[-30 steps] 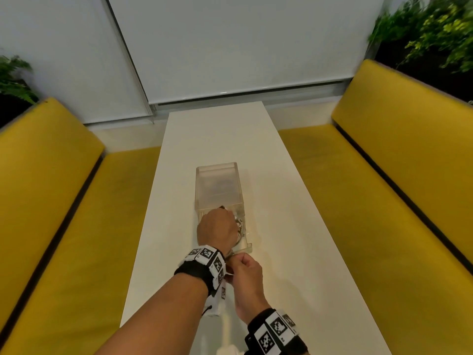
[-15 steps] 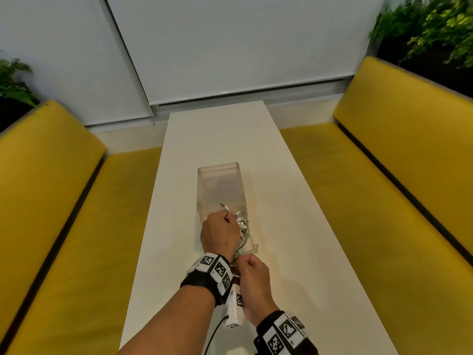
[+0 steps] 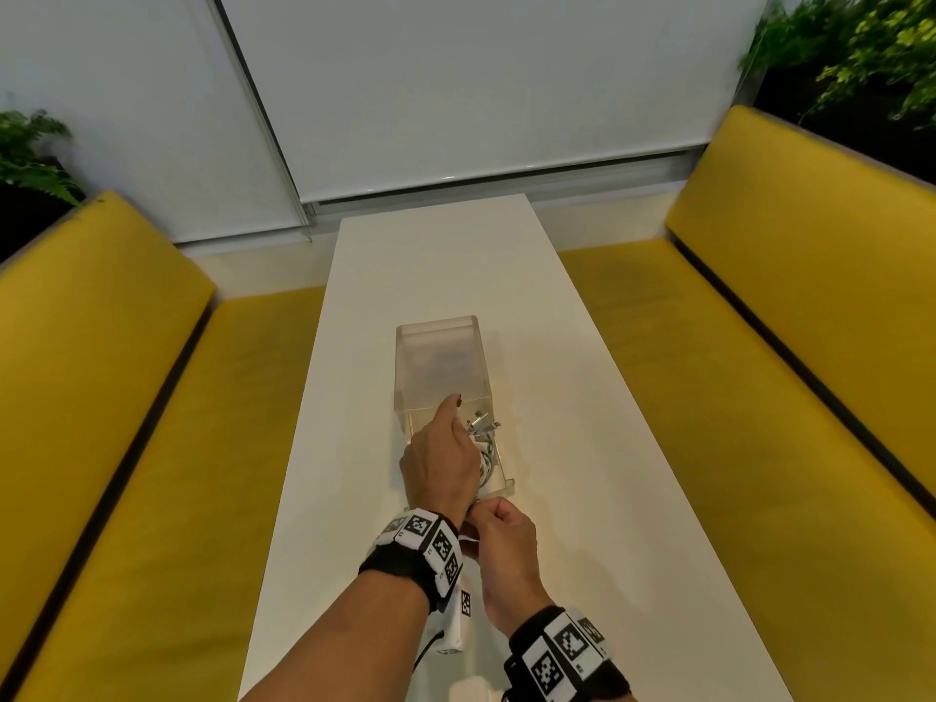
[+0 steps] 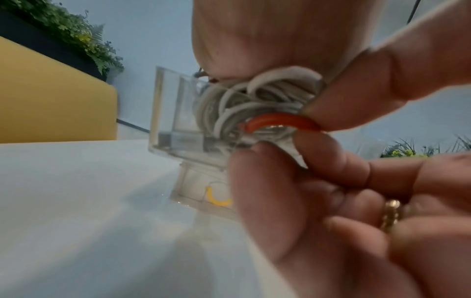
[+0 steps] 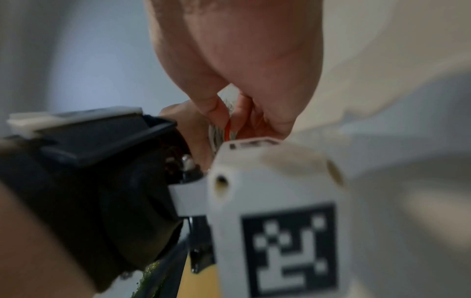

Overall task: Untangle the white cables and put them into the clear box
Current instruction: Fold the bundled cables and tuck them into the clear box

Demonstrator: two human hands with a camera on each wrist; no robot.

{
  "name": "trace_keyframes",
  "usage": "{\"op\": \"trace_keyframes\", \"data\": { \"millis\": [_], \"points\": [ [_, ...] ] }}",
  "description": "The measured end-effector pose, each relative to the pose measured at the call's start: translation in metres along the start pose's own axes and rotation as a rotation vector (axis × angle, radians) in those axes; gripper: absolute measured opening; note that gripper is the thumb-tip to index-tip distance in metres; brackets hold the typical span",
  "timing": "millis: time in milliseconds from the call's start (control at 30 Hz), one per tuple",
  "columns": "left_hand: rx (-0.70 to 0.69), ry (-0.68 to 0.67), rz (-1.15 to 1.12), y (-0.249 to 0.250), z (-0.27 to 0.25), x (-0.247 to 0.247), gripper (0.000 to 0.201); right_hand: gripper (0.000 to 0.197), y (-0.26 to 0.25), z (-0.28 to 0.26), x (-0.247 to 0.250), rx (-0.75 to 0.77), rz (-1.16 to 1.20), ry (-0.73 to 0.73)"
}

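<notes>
A clear box (image 3: 438, 357) stands mid-table with its drawer (image 3: 506, 486) pulled out toward me. White cables (image 3: 483, 438) with metal plugs lie in the drawer. My left hand (image 3: 440, 463) is over the drawer and grips the cable bundle, its index finger stretched toward the box mouth. In the left wrist view the coiled cables (image 4: 257, 96) carry an orange-red band (image 4: 277, 121), hard against the drawer wall (image 4: 165, 113). My right hand (image 3: 501, 534) is curled just behind the left wrist. In the right wrist view it (image 5: 230, 119) pinches the bundle at the band.
The long white table (image 3: 582, 448) runs away from me between two yellow benches (image 3: 126, 397) (image 3: 785, 372). White blinds close the far end and plants (image 3: 861, 53) sit in both corners. The left wrist's camera housing (image 5: 275, 201) blocks much of the right wrist view.
My left index finger has straightened toward the box mouth, and more plugs show in the drawer. The right hand has stayed by the left wrist.
</notes>
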State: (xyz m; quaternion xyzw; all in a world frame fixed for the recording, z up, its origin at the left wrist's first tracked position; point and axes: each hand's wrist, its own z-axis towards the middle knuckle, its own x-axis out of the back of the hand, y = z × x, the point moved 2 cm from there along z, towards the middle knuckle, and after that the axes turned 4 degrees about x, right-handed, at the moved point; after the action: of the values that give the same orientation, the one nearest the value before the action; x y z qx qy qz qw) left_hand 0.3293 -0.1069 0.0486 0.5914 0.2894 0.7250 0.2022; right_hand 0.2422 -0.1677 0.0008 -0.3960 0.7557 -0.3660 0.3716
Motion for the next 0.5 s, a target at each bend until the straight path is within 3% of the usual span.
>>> {"op": "trace_keyframes", "data": {
  "millis": [167,333,500],
  "points": [
    [-0.041,-0.069,0.089,-0.002,-0.005,0.000,0.032,0.018,0.000,0.002,0.002,0.013,-0.008,-0.021],
    [-0.057,-0.125,0.221,-0.003,-0.002,-0.002,0.049,0.018,0.001,0.002,0.002,0.019,-0.018,-0.019],
    [-0.039,-0.085,0.289,0.006,0.006,-0.009,0.054,0.028,-0.003,0.000,0.003,0.019,-0.029,0.001]
  ]
}}
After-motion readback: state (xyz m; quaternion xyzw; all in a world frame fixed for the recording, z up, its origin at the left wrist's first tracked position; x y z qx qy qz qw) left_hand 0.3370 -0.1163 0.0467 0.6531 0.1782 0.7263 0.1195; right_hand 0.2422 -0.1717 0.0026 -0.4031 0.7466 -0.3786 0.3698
